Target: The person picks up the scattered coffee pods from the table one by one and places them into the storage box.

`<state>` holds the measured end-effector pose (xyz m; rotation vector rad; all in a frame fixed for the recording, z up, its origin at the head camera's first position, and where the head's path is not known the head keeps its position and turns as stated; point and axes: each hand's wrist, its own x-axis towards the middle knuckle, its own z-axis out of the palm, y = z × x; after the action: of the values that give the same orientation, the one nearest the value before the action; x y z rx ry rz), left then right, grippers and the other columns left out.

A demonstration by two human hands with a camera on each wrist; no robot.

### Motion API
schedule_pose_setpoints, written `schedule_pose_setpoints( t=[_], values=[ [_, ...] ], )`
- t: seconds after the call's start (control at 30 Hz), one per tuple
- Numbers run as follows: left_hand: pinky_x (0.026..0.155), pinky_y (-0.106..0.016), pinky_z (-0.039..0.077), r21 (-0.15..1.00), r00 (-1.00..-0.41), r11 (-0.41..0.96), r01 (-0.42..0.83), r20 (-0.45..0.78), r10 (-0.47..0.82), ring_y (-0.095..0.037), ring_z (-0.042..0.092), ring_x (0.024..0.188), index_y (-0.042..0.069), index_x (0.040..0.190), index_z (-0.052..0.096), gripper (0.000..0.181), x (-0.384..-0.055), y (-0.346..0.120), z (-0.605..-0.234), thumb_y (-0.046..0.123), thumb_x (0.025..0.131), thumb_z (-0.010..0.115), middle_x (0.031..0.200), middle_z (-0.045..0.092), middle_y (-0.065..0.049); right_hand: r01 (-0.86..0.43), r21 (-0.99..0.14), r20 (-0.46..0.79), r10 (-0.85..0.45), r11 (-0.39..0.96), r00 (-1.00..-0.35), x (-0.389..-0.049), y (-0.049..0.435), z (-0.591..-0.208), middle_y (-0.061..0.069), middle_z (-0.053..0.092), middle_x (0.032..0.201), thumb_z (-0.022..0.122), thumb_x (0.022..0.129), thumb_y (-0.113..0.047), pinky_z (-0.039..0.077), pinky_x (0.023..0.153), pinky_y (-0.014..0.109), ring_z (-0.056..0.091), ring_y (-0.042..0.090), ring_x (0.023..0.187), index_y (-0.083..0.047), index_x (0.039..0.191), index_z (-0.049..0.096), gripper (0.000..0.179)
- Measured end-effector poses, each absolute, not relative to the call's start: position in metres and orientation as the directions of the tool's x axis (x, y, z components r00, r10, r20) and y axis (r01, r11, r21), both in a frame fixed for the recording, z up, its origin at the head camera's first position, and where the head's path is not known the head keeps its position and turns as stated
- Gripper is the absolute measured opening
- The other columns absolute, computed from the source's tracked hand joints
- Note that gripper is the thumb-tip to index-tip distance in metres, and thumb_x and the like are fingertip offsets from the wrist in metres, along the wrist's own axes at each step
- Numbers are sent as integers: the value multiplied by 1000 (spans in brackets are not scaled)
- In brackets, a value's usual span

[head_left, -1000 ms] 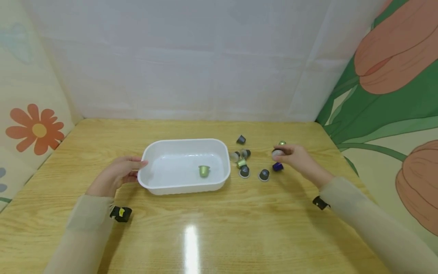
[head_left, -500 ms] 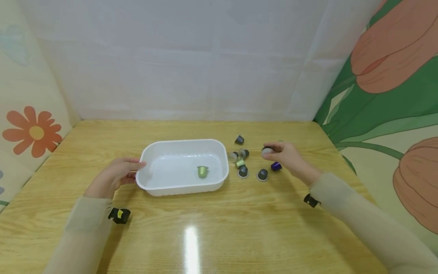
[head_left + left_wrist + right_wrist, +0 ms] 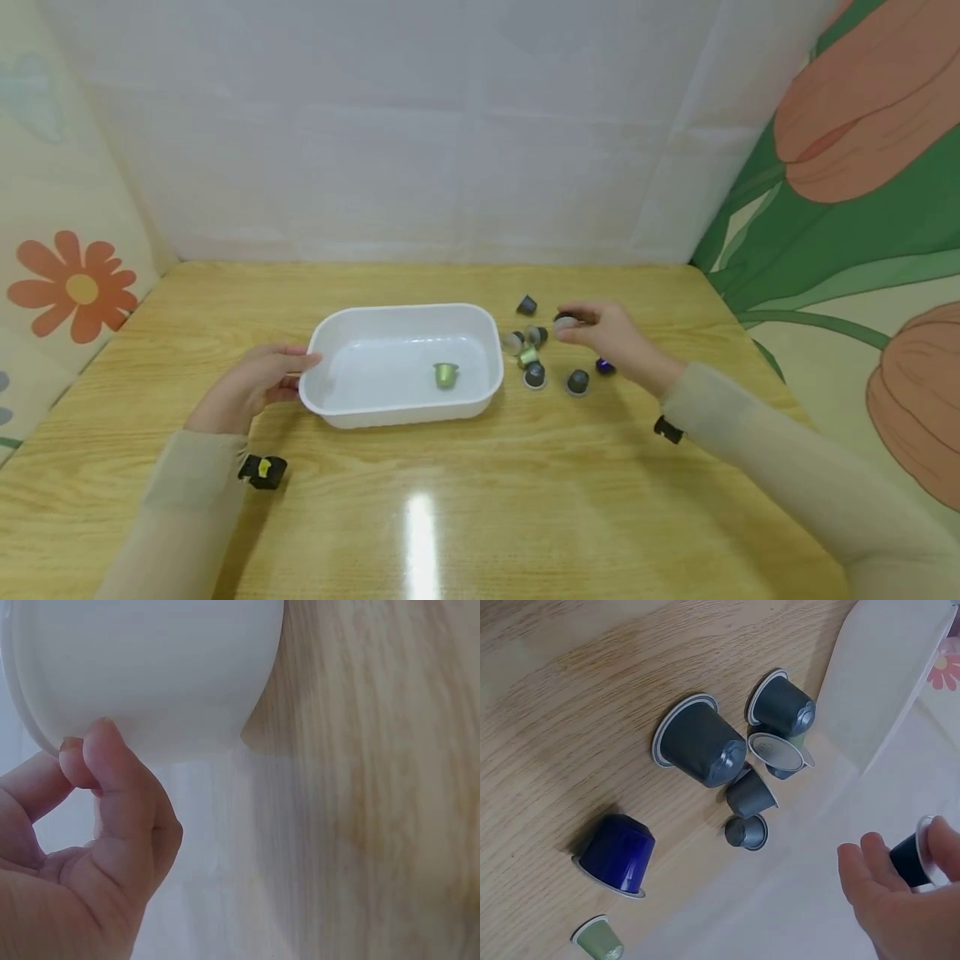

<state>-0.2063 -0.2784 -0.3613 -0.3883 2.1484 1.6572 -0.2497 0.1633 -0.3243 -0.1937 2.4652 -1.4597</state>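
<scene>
My left hand (image 3: 251, 385) holds the left end of a white plastic tub (image 3: 401, 416), thumb at the rim and fingertips against the outer wall. A green coffee capsule (image 3: 446, 376) lies inside the tub, toward its right. Right of the tub, my right hand (image 3: 618, 340) pinches a dark coffee capsule (image 3: 907, 861) between thumb and fingers, off the table. Below and left of that hand, several dark capsules (image 3: 534, 374) and a green capsule (image 3: 528, 357) lie grouped beside the tub's right wall. Another dark capsule (image 3: 577, 382) stands apart, foil side down.
A blue capsule (image 3: 619, 853) sits on the wooden table (image 3: 480, 517), partly hidden by the right hand in the head view. A second loose green capsule (image 3: 598, 940) shows in the right wrist view. A white sheet (image 3: 420, 150) hangs behind the table.
My right hand has moved left with the pinched dark capsule, from beside the blue capsule to near the grouped capsules. The left hand stays on the tub.
</scene>
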Motion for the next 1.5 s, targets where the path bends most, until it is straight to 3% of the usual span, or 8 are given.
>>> schedule_pose_setpoints(
  t=[1.5],
  values=[
    [64,-24,55,851,-879,257,-458,-477,15,-10,58,68,-9,121,47,33,-206,-277,-361,15,100,55,81,59,2,23,-908,-164,-305,418,-938,-260,84,-317,16,61,123,70,89,-4,50,93,31,58,27,112,0,132,54,46]
  ],
)
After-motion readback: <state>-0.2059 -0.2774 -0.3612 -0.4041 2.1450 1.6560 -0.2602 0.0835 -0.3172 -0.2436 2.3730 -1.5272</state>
